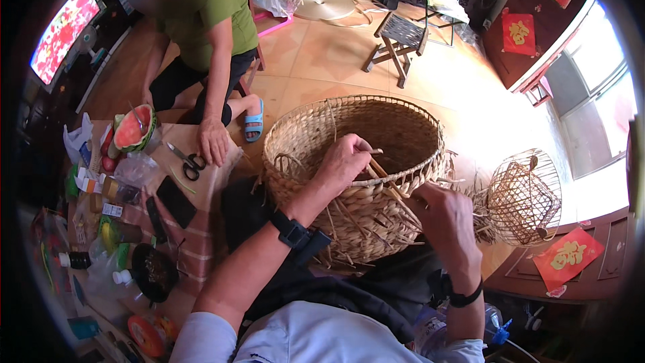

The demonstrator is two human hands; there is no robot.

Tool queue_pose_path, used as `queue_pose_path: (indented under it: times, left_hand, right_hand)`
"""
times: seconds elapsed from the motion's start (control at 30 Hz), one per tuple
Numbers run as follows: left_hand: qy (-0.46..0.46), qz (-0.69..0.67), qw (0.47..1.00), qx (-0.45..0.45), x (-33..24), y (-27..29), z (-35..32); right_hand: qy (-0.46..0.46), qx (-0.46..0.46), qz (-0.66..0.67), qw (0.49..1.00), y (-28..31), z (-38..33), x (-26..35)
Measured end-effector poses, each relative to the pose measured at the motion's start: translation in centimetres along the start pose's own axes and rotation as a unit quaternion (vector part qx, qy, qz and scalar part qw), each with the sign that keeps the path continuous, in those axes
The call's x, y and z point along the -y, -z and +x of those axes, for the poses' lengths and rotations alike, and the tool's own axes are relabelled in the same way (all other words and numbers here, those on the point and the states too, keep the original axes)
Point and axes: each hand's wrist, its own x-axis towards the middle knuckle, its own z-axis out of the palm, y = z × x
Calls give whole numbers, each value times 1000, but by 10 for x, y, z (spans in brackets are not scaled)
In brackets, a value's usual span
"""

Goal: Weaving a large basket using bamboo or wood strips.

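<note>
A large round woven straw basket (pixel 359 218) rests at my lap, its mouth tilted up and many loose straw ends sticking out of its outer wall. My left hand (pixel 344 161) is at the near rim, over the opening, thumb and fingers closed on a straw strand (pixel 380 169). Just right of it, outside the rim, my right hand (pixel 443 212) is closed with its fingers curled at the strand's lower end. That hand's fingertips are partly hidden. The strand crosses the rim between both hands.
A wire-frame basket (pixel 525 198) stands at the right. On the left, a low table (pixel 222 161) carries scissors (pixel 191 165), a phone (pixel 176 202), a cut watermelon (pixel 134 128), bottles and bags. A person in a green shirt (pixel 218 10) leans a hand on it. A folding stool (pixel 398 40) stands beyond.
</note>
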Motion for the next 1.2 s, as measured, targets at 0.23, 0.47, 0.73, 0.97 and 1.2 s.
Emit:
queue_pose_path:
  times: [0.23,0.47,0.73,0.97,1.2]
  left_hand:
    - [-242,-72,966,-64,-24,-7,-24]
    - [-138,260,954,-56,-54,-2,-80]
    - [-126,236,961,-66,-49,-32,-70]
    - [-141,268,953,-9,-59,-37,-62]
    - [-115,119,979,122,-45,-24,-41]
  right_hand:
    - [169,-132,66,975,-17,67,-12]
    - [34,140,191,971,-25,106,-23]
    - [-93,165,474,860,-49,150,-57]
    - [225,-178,57,956,-39,132,-75]
    - [54,-227,110,966,-37,29,-47]
